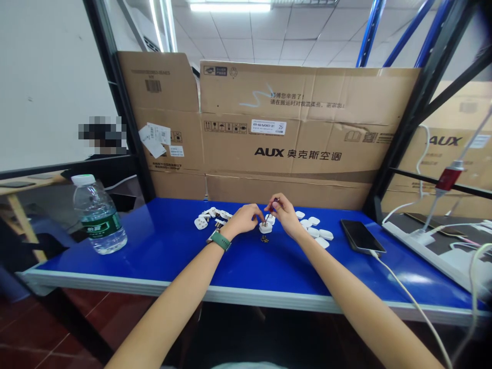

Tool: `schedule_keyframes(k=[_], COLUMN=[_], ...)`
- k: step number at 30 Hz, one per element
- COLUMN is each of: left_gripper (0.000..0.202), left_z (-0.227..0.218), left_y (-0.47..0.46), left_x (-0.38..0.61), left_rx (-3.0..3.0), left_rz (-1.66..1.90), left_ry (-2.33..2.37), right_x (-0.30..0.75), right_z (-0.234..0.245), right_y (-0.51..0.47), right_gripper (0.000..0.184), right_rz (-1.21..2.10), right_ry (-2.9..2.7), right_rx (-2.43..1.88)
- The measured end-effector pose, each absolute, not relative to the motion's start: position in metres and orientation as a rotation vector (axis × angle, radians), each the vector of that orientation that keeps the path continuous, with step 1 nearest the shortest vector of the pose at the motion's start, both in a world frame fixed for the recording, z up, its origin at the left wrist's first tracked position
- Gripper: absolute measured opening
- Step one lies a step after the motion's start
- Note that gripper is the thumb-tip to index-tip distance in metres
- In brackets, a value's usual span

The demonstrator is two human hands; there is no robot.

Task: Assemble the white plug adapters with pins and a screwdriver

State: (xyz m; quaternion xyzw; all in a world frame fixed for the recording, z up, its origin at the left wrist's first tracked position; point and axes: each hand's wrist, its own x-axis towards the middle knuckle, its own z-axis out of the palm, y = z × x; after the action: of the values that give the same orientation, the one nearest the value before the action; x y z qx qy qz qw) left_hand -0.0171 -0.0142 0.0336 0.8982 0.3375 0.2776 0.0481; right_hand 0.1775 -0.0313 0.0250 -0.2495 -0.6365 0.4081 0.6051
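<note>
Small and white, a plug part (265, 229) with metal pieces on top sits on the blue table in front of me. My left hand (245, 218), wearing a green-strapped watch, has curled fingers, with the index fingertip down at this plug part. Pinched in my right hand (284, 212) is a small screwdriver (274, 205) with a dark red handle, its thin shaft pointing down toward the plug part. Another white piece is partly hidden just behind. Close in front lies a little pile of brass-coloured screws (265, 239).
Several white plug pieces with metal pins (201, 223) lie left; several white covers (326, 234) lie right. A charging phone (361, 237) and power strip (434, 251) are farther right. A water bottle (100, 218) stands left. Cardboard (292, 138) walls the back. A person sits beyond, left.
</note>
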Motion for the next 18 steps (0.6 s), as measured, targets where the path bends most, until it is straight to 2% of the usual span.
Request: schedule_keyframes(k=[12,18], left_gripper=[0.035,0.037], left_z=[0.021,0.020], left_y=[-0.007,-0.007], left_x=[-0.016,-0.015], left_rx=[2.579,2.550], left_rz=[0.811,0.771], left_ry=[1.038,1.012], right_x=[0.177,0.179], right_z=[0.025,0.026], right_y=[-0.031,-0.032], right_gripper=[0.028,0.030], right_rz=[0.976,0.962], right_ry=[-1.420,-1.398], right_rx=[-0.557,-0.602])
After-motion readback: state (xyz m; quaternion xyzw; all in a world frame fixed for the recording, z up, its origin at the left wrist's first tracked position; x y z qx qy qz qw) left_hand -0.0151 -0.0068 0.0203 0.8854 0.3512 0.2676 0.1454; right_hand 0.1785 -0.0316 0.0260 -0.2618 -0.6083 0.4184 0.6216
